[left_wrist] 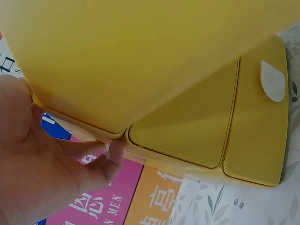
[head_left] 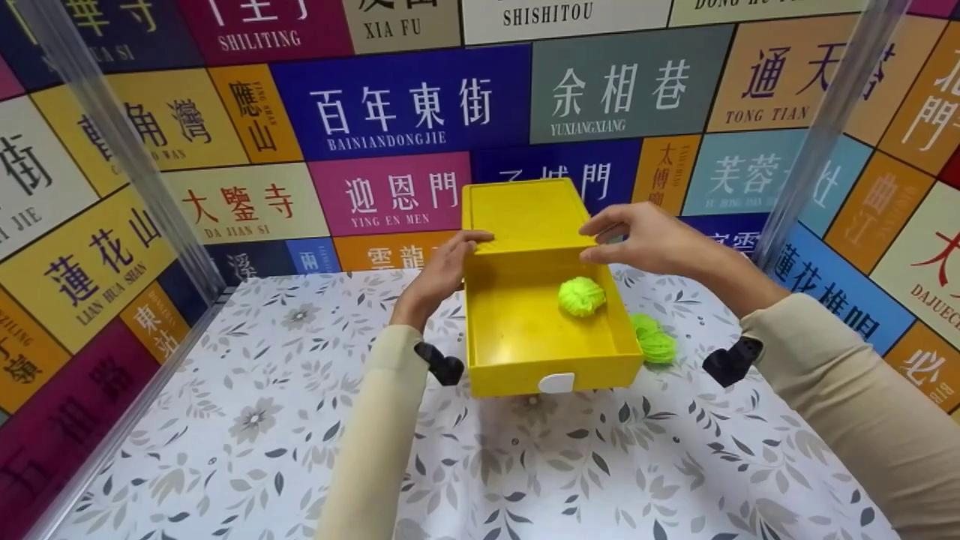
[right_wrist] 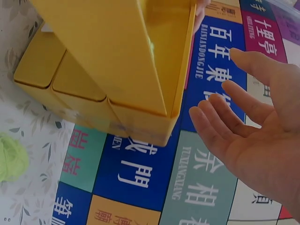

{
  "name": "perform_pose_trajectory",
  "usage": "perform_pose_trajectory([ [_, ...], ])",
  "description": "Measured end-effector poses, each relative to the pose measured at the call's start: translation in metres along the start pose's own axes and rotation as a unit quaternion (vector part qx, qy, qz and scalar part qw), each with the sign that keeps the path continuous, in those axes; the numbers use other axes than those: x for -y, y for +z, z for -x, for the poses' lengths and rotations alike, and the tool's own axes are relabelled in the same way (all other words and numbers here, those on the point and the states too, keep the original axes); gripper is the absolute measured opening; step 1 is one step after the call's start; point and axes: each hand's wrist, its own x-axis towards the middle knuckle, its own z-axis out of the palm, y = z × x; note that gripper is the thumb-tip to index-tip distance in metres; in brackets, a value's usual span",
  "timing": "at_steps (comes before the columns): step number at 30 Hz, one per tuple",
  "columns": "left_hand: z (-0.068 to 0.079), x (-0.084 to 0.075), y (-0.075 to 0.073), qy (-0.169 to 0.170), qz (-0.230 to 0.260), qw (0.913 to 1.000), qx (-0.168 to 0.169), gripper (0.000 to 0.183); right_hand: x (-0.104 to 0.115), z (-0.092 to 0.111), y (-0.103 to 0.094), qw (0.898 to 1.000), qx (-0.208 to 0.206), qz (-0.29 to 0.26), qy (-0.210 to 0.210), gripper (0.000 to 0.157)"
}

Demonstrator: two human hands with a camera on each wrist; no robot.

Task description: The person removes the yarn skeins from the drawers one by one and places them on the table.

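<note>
A yellow cabinet of small drawers [left_wrist: 183,126] stands on the table, its top drawer [head_left: 555,379] pulled far out toward me. Inside that drawer lies a fluffy yellow-green yarn ball [head_left: 582,296]; the drawer front carries a white tab handle. My left hand [head_left: 442,270] holds the cabinet's left side near the top, bent fingertips against the seam between drawers and the thumb partly hidden by the pulled-out drawer. At the right, my right hand [right_wrist: 253,122] hovers beside the cabinet's upper edge with relaxed, spread fingers and nothing in it.
A second yellow-green yarn ball [head_left: 654,341] lies on the table, right of the drawer. White leaf-patterned cloth [head_left: 255,420] covers the tabletop. Behind stands a wall of colourful street-name signs [head_left: 405,105], with clear upright posts [head_left: 817,112] at both sides.
</note>
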Motion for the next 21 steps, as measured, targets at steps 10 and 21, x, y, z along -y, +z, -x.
perform_pose_trajectory([
  [10,0.0,0.002,0.001,-0.001,0.017,0.9998,0.012,0.044,0.011,-0.006,0.024,0.998,0.051,0.033,-0.001,0.056],
  [21,0.001,0.001,0.0,0.003,0.017,0.9998,0.012,0.043,0.018,-0.01,0.037,0.994,0.079,0.074,0.014,0.059],
])
